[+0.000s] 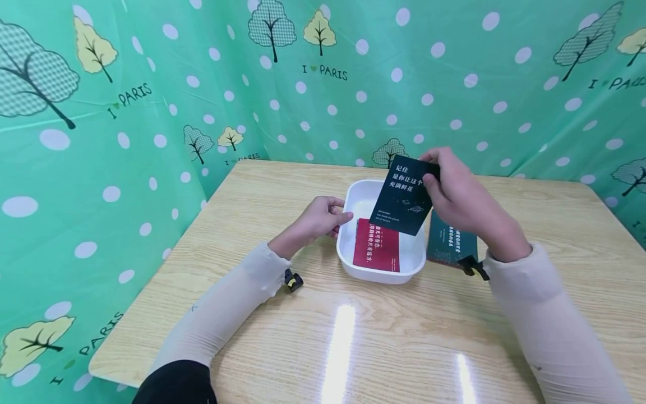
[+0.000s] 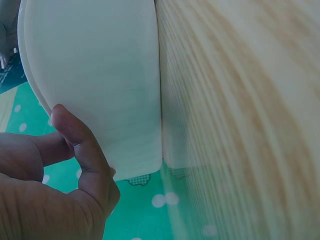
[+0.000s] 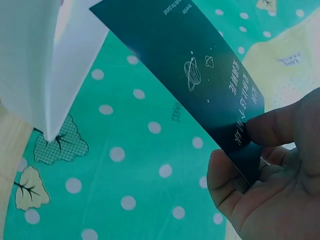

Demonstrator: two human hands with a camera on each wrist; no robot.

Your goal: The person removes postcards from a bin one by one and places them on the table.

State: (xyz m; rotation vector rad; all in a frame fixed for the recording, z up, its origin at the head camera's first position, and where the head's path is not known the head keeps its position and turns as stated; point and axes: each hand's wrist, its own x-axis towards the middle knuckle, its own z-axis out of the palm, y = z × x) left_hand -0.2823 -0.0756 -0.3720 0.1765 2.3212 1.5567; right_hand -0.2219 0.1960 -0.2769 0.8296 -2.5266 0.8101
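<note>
A white plastic box point(image 1: 381, 274) stands on the table, and a red card point(image 1: 375, 245) with white writing lies inside it. My left hand point(image 1: 323, 217) holds the box at its left side, with the thumb at the rim; in the left wrist view the fingers point(image 2: 82, 145) bear on the pale wall. Above the box, a dark green card point(image 1: 406, 196) with white writing and small planet drawings is tilted, its upper right edge pinched between thumb and fingers of my right hand point(image 1: 461, 196). The right wrist view shows this pinch on the card point(image 3: 200, 85) closely.
To the right of the box lie more dark green cards point(image 1: 451, 238), apparently stacked, partly hidden by my right hand and wrist. The wooden table point(image 1: 282, 348) reaches back to a green patterned curtain point(image 1: 348, 112). Dark wrist straps point(image 1: 292, 279) sit at both cuffs.
</note>
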